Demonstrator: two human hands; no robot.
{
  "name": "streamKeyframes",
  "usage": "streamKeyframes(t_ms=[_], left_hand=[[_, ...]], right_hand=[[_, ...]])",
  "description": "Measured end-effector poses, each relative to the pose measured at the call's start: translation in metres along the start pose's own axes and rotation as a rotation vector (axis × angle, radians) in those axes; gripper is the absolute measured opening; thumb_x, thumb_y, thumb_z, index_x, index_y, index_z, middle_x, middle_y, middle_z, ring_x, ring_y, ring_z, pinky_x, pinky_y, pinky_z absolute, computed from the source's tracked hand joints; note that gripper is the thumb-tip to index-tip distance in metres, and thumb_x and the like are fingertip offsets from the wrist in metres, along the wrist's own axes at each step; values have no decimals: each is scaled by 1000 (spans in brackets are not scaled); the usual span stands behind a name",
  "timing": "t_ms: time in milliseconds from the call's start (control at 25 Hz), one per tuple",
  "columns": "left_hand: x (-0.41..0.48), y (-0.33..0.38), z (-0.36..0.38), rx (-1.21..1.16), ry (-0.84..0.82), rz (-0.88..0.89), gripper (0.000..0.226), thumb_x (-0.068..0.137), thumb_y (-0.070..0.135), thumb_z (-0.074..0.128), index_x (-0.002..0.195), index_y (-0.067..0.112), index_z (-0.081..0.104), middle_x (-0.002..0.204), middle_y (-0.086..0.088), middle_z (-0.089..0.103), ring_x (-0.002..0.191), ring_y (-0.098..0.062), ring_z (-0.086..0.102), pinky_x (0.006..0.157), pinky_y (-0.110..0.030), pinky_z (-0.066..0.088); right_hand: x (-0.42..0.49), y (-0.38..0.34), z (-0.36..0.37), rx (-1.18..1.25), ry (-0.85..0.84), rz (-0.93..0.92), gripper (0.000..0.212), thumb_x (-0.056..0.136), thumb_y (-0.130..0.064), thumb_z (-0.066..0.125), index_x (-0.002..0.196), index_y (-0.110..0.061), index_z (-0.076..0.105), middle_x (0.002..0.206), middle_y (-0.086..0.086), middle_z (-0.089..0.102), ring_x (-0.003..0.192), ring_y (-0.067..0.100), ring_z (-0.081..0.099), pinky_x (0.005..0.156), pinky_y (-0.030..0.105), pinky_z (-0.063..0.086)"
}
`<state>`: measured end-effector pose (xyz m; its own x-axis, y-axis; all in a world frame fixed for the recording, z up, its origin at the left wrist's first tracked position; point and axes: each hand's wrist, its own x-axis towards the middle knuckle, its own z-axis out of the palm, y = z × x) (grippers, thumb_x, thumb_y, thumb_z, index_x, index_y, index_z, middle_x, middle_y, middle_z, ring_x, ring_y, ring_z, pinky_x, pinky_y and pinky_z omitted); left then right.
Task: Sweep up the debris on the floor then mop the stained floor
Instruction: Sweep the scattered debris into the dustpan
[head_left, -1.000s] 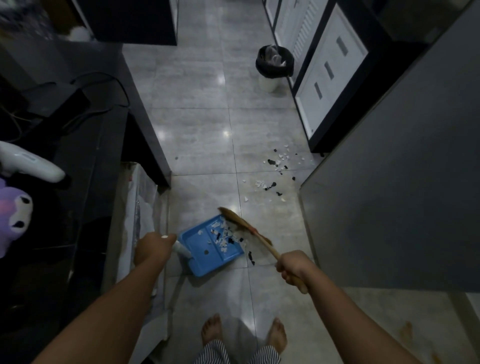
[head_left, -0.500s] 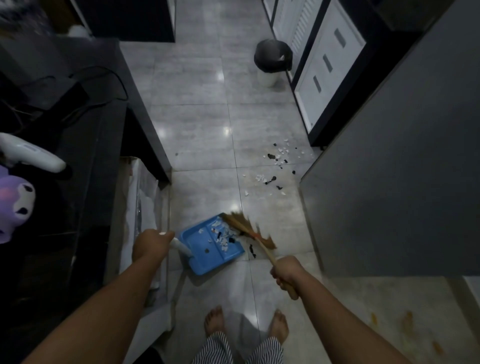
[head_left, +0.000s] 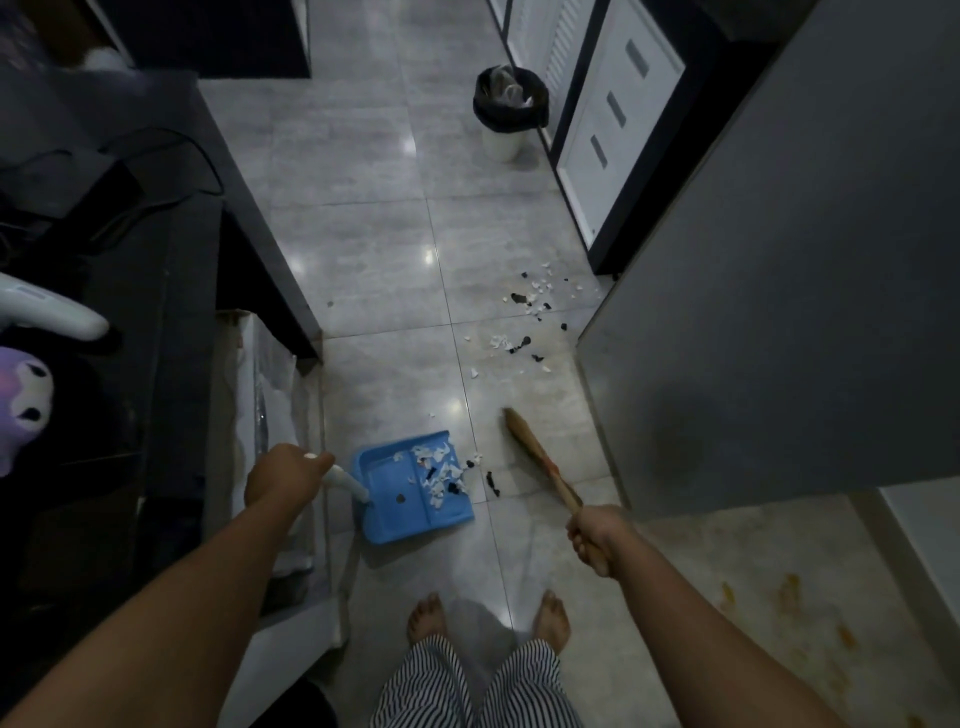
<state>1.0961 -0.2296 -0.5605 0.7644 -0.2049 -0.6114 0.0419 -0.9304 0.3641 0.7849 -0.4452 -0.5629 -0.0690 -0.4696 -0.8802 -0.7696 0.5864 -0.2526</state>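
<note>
A blue dustpan (head_left: 400, 512) lies on the grey tiled floor with white and black scraps in its right half. My left hand (head_left: 283, 473) grips its white handle (head_left: 347, 483). My right hand (head_left: 597, 538) is closed around a small brown hand broom (head_left: 537, 457), whose bristle end points away from me, to the right of the pan. A few black bits (head_left: 491, 483) lie between pan and broom. More white and black debris (head_left: 524, 322) is scattered further ahead near the grey cabinet corner. Orange stains (head_left: 789, 597) mark the floor at the lower right.
A bin with a black liner (head_left: 510, 111) stands ahead by white doors (head_left: 613, 124). A large grey cabinet (head_left: 779, 291) closes the right side, a dark counter (head_left: 156, 234) the left. My bare feet (head_left: 488, 618) stand just behind the dustpan.
The broom has swung off the dustpan's mouth and out to the right, its bristles now pointing forward. The dustpan and my left hand have stayed in place.
</note>
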Motion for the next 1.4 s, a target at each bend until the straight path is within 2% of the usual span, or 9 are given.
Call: streamKeyframes(t_ms=[200, 360, 480, 640, 760, 920, 1080, 1240, 1400], left_hand=[[2, -5, 8, 9, 10, -27, 44, 90, 37, 59, 98, -4, 71, 98, -24, 72, 93, -40, 68, 81, -43, 55], [-2, -1, 8, 34, -22, -20, 37, 89, 34, 59, 100, 0, 71, 96, -20, 70, 81, -29, 62, 65, -31, 40], [-4, 3, 4, -47, -19, -66, 39, 87, 35, 62, 99, -1, 70, 88, -20, 72, 80, -32, 68, 64, -31, 45], [2, -1, -7, -182, -8, -114, 41, 86, 36, 62, 94, -3, 72, 81, -21, 74, 81, -36, 71, 76, -37, 56], [7, -11, -13, -281, 30, -158, 40, 85, 35, 62, 92, -4, 70, 73, -19, 72, 64, -31, 70, 65, -34, 54], [12, -20, -13, -364, 68, -199, 38, 84, 32, 62, 96, -4, 67, 83, -24, 72, 78, -37, 72, 80, -47, 60], [16, -23, -11, -336, 75, -201, 39, 85, 29, 62, 101, -6, 68, 88, -27, 72, 82, -38, 72, 81, -44, 58], [17, -15, -18, -289, 19, -227, 48, 88, 35, 62, 117, -3, 63, 109, -26, 68, 100, -38, 66, 89, -42, 53], [13, 20, -20, -265, 44, -172, 48, 88, 35, 62, 113, -5, 65, 110, -25, 68, 100, -38, 67, 85, -38, 53]], right_hand=[[-22, 16, 39, 6, -130, 61, 26, 88, 4, 46, 63, -2, 52, 33, 3, 44, 22, 10, 37, 31, 13, 31], [-40, 4, 26, 87, -210, 69, 17, 89, 4, 47, 75, 2, 56, 60, 8, 52, 28, 6, 40, 30, 13, 33], [-46, -12, 8, 95, -195, 45, 15, 89, 4, 48, 77, 2, 57, 63, 9, 53, 27, 5, 41, 30, 13, 34], [-38, -41, 2, 33, -105, -20, 16, 87, 6, 49, 73, 2, 56, 57, 9, 49, 24, 7, 39, 30, 11, 32], [-22, -69, 20, -67, -47, -109, 20, 84, 7, 49, 66, 1, 53, 38, 6, 45, 23, 10, 38, 32, 13, 33], [-3, -90, 66, -197, -66, -151, 27, 87, 2, 46, 62, -6, 48, 45, 9, 44, 30, 16, 39, 40, 22, 31], [-7, -86, 88, -349, -161, -131, 24, 88, 4, 47, 64, -3, 51, 40, 9, 45, 29, 16, 39, 42, 23, 30], [-26, -99, 48, -333, -189, -119, 19, 87, 2, 53, 68, 2, 57, 36, 4, 45, 23, 10, 38, 32, 13, 32], [-36, -117, 1, -227, -156, -115, 17, 90, 1, 51, 73, 1, 56, 48, 5, 51, 24, 7, 38, 30, 12, 32]])
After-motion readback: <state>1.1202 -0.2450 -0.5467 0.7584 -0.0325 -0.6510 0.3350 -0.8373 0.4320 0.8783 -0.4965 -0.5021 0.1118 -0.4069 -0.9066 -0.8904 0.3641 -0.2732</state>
